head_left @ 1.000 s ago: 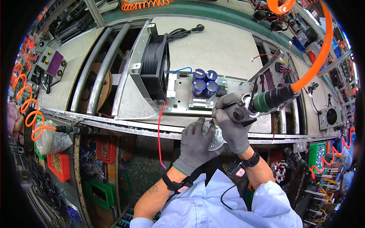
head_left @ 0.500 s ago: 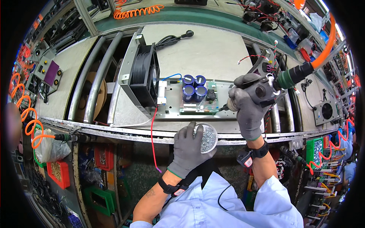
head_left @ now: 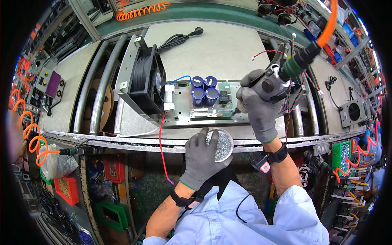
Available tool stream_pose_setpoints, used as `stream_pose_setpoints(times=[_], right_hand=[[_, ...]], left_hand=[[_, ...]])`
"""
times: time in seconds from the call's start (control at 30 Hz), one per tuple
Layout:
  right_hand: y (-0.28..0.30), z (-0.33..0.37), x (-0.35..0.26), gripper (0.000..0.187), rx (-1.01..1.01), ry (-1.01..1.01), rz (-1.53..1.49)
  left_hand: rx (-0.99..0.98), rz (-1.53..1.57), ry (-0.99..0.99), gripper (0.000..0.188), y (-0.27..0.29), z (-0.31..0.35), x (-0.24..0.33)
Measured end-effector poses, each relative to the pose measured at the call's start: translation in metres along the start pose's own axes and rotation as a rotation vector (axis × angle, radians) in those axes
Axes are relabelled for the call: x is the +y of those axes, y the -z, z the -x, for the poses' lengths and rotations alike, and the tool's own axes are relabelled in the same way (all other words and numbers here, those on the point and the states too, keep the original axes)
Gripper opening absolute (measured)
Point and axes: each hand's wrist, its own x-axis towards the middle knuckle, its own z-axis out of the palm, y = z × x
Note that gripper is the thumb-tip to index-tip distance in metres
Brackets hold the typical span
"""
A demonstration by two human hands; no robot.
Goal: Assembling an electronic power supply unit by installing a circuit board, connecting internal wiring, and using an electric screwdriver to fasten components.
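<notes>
My gloved left hand (head_left: 199,160) is wrapped round a small white tub (head_left: 231,148) of shiny metal screws, held at the bench's front edge. In my gloved right hand (head_left: 259,110) is an air screwdriver (head_left: 268,86), fed by an orange hose. Its tip points left, at the lower right corner of a green circuit board (head_left: 216,112); whether it touches a screw is too small to tell. Several blue capacitors (head_left: 204,90) stand on the board, which lies on a metal chassis plate (head_left: 179,119). A black fan (head_left: 147,79) stands upright at the plate's left end.
Metal rollers (head_left: 107,81) flank the work board (head_left: 220,45). A black power cord (head_left: 175,40) lies behind the fan, and a red wire (head_left: 163,151) hangs over the front edge. Red bins (head_left: 66,190) sit below left; a green bin (head_left: 341,158) is at right.
The chassis with its fan and board appears slightly further left in view. My right hand and the screwdriver have shifted a little left with it, while the left hand keeps the tub.
</notes>
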Motion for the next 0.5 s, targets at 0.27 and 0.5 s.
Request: stream_pose_setpoints(times=[0.27,0.5], right_hand=[[-0.0044,0.0069,-0.0012,0.027,-0.067,0.115,0.063],[-0.0044,-0.0014,0.0036,0.018,-0.008,0.065,0.027]], left_hand=[[0.025,0.015,-0.025,0.073,0.0022,0.0031,-0.0003],[0.011,0.028,-0.035,0.068,0.0053,0.0050,-0.0015]])
